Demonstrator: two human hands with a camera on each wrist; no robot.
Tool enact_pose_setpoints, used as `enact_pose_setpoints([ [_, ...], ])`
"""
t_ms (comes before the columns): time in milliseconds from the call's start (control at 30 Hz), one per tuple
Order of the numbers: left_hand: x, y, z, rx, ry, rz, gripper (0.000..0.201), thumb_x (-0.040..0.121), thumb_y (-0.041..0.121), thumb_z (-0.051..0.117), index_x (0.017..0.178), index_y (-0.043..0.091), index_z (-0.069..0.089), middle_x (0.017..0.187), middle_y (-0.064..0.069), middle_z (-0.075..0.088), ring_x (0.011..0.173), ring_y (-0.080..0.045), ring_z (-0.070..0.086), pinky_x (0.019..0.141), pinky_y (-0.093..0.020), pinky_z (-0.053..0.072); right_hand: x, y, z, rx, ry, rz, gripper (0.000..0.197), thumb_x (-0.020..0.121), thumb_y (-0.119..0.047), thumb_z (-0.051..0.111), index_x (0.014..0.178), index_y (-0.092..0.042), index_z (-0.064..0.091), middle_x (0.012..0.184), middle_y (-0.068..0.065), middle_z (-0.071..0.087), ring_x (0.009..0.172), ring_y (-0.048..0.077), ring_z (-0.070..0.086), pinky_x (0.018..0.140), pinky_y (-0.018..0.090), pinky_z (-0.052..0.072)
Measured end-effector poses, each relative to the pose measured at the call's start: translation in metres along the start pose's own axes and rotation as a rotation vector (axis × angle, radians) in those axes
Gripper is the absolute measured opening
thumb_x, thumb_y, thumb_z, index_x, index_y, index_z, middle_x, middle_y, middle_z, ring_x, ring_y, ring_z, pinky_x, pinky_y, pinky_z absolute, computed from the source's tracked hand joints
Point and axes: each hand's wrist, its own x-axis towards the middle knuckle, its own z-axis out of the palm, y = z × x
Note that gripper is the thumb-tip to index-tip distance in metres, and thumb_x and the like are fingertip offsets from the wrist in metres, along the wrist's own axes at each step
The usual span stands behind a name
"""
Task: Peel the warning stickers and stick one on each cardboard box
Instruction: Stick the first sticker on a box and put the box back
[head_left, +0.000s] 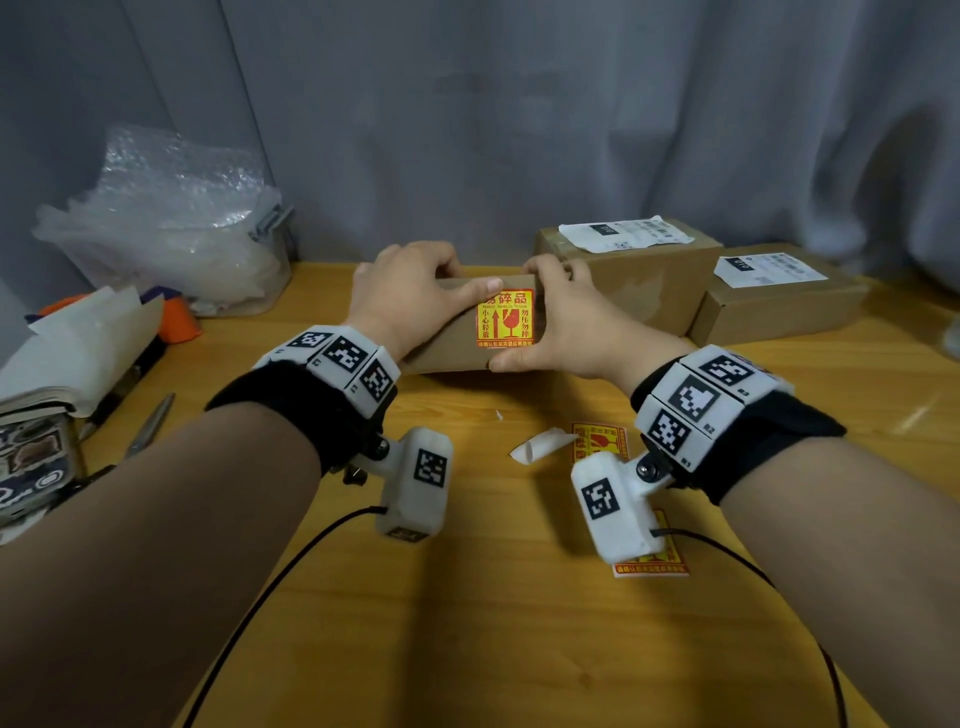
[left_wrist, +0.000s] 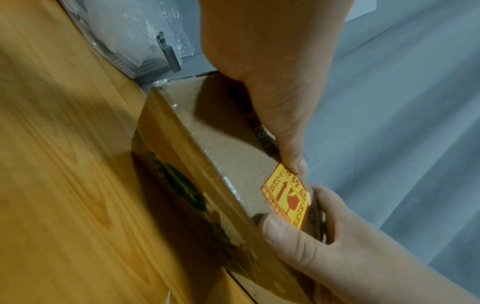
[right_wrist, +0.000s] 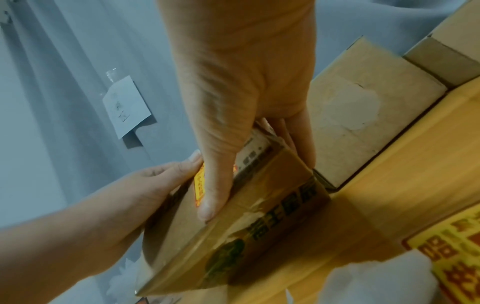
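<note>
On the wooden counter (head_left: 467, 623), both hands are gripping a cardboard box (head_left: 447, 338) bearing a yellow warning sticker (head_left: 505, 318). Left hand (head_left: 410, 296) is curling over the top, thumb pressing the sticker's corner; right hand (head_left: 566, 322) is clasping the box's right end beside it.

spare sticker (head_left: 654, 558): half hidden by wrist camera | box (head_left: 452, 338) far face: unseen, perhaps labelled

Glossy sticker (head_left: 505, 318), matt cardboard box (head_left: 447, 345)
</note>
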Motion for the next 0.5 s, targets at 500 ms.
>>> enact_pose_setpoints([
  [500, -0.0059, 0.0033, -0.0024, 0.249, -0.073, 0.103, 0.073, 0.062, 0.081, 0.051, 0.104, 0.021, 0.051, 0.111, 0.0, 0.056, 0.107, -0.026, 0.05, 0.089, -0.043, 0.035, 0.0102, 0.0049, -0.0014, 0.174, 0.192, 0.013, 0.039, 0.091, -0.04, 0.054, 0.126, -0.023, 0.054, 0.126, 0.007, 0.056, 0.116, 0.023, 0.051, 0.096, 0.038, 0.045],
])
